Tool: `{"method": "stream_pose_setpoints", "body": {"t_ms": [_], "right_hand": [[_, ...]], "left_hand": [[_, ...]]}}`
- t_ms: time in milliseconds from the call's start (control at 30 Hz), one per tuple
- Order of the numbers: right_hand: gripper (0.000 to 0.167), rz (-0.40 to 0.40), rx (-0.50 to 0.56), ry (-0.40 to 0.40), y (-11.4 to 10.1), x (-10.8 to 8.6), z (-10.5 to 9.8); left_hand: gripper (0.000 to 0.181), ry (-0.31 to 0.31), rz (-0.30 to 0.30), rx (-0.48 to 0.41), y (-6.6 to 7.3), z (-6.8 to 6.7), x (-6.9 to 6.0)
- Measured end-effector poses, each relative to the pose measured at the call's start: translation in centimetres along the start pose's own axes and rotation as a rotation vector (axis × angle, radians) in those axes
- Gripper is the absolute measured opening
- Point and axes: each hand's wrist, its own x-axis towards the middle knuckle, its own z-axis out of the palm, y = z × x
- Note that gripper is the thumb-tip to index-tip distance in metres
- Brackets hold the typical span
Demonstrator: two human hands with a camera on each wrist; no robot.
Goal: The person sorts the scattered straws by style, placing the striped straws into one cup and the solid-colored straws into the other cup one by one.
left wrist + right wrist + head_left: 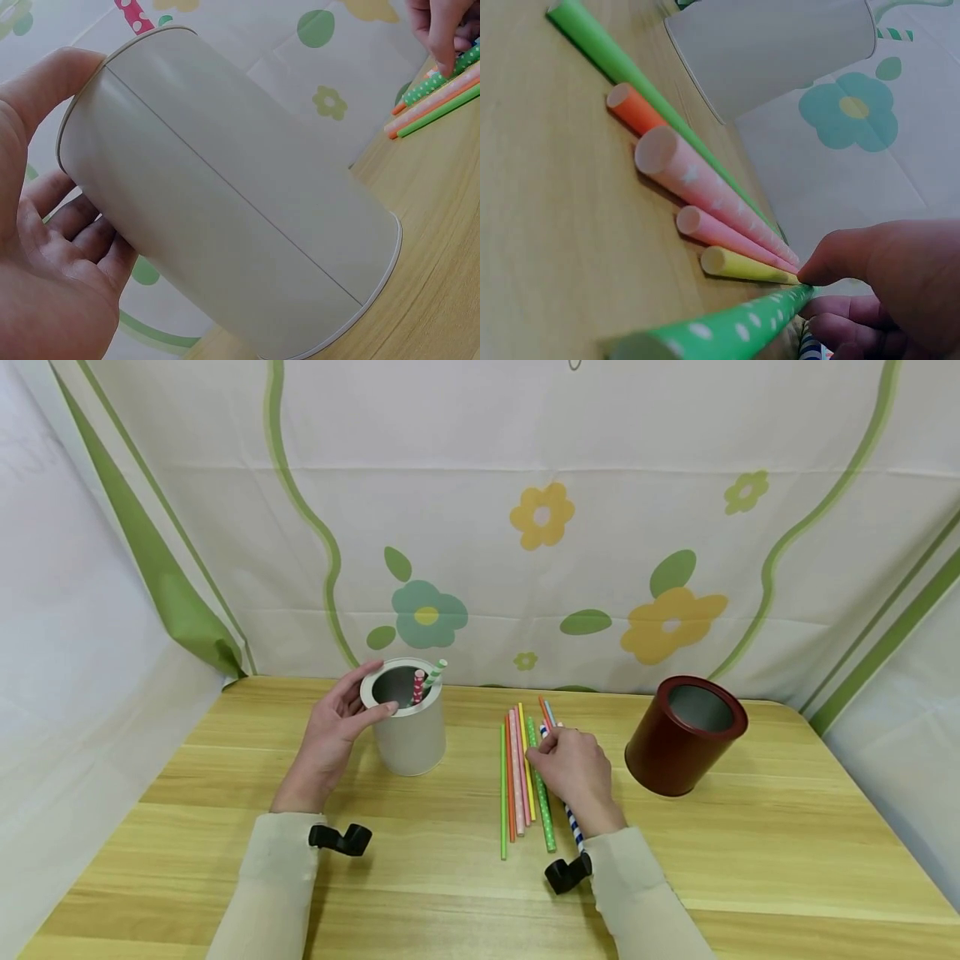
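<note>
My left hand (330, 735) grips a white can (411, 743) by its upper rim, the thumb over the edge and the fingers around the far side. A red dotted paper straw (418, 687) and a green striped straw (437, 672) stick out of it. Over the row of straws, my right hand (577, 768) pinches a green straw with white dots (757, 319) between thumb and fingers. To its left lie yellow (739, 264), pink star-patterned (697, 180), orange (634, 105) and plain green (622, 71) straws. A blue-striped straw (575, 831) is partly hidden beneath the right hand.
A dark red can (667, 752) stands to the right of the right hand, with no straw visible in its opening. Behind the wooden table (420, 877) hangs a flower-printed curtain (480, 527). Each sleeve carries a small black mount (341, 840).
</note>
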Motion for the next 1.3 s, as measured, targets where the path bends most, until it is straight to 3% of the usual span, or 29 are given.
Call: {"method": "stream_pose_setpoints", "body": {"t_ms": [500,867,1300], "right_hand": [[0.023,0.03,0.184,0.025,-0.7,0.1,-1.7],[0.024,0.083,0.445,-0.026,-1.3,-0.1,-3.6],[0.019,0.087,0.738,-0.008,-1.9,-0.3,-4.6]], "left_hand": [[0.07,-0.001,0.006,0.011,0.3,0.2,-0.1],[0.07,-0.001,0.002,-0.004,0.5,0.3,-0.3],[0.07,0.004,0.008,-0.007,0.3,0.3,-0.2]]}}
